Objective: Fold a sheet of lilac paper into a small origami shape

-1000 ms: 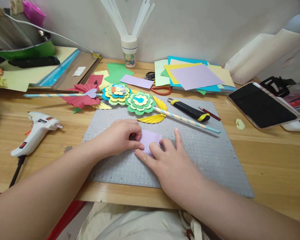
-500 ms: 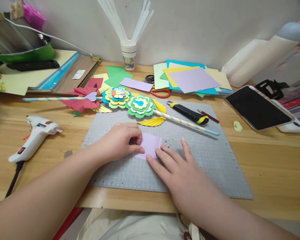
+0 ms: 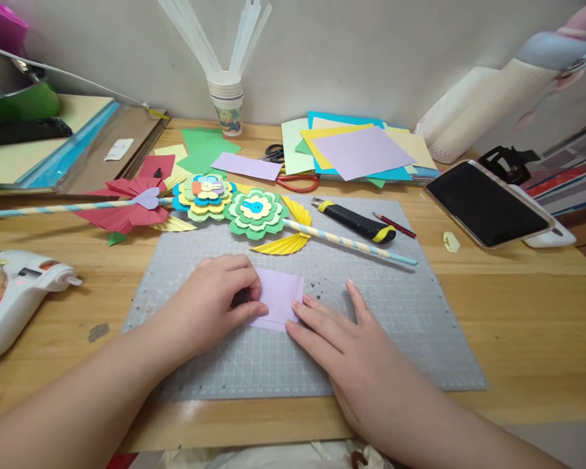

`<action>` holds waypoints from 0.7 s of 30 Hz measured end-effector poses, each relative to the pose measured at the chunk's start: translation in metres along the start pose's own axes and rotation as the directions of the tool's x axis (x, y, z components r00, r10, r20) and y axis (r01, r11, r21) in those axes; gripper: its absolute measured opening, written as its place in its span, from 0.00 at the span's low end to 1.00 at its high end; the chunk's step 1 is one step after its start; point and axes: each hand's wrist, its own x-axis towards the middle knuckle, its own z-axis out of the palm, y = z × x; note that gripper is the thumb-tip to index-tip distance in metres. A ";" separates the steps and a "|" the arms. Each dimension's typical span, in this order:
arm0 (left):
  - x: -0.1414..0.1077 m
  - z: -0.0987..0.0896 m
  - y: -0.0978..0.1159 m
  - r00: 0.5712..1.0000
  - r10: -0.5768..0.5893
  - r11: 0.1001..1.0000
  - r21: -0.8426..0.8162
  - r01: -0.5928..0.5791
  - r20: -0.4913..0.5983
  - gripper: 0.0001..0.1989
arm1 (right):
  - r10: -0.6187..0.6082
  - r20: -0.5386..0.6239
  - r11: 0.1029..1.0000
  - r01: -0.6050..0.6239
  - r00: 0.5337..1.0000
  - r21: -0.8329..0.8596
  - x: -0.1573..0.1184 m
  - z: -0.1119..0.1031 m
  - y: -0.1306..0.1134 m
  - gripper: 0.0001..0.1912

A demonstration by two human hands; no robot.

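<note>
A small folded piece of purple paper point(image 3: 278, 296) lies on the grey cutting mat point(image 3: 395, 332), creased along its right and lower edges. My left hand point(image 3: 215, 303) has curled fingers and a thumb closed on the paper's left side. With fingers spread, my right hand point(image 3: 344, 335) rests its fingertips on the paper's lower right corner. Just beyond are two layered paper flowers, one green point(image 3: 256, 213) and one blue and yellow point(image 3: 205, 197). Next to the green one, a yellow pleated paper piece point(image 3: 293, 234) sits on a striped paper stick point(image 3: 356, 243).
A utility knife point(image 3: 354, 221) and pencil point(image 3: 394, 225) lie at the mat's far side. At left is a glue gun point(image 3: 29, 293), at right a phone point(image 3: 491, 205). Coloured sheets point(image 3: 361, 153), scissors point(image 3: 297, 182) and a paper cup point(image 3: 227, 111) line the wall.
The camera view has swung, so most things appear farther left. Both hands stay at the purple paper, the left still holding its side and the right fingertips still on the opposite corner.
</note>
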 end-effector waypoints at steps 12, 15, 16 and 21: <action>-0.006 0.001 0.003 1.000 0.024 0.999 0.039 -0.024 0.000 0.07 | 0.041 -0.048 0.996 -0.037 0.998 0.076 0.002 0.006 0.000 0.25; -0.012 0.006 0.012 0.995 0.095 0.992 0.080 -0.093 -0.021 0.06 | 0.032 -0.025 0.998 -0.031 0.999 0.060 0.010 -0.001 -0.003 0.20; -0.014 0.008 0.014 0.993 0.117 0.990 0.088 -0.115 -0.024 0.06 | 0.020 -0.021 0.999 -0.019 1.000 0.042 0.012 -0.003 -0.004 0.19; -0.017 0.015 0.020 0.992 0.124 0.990 0.068 -0.123 -0.016 0.03 | 0.004 -0.122 0.999 0.001 0.993 0.037 0.015 0.000 -0.004 0.17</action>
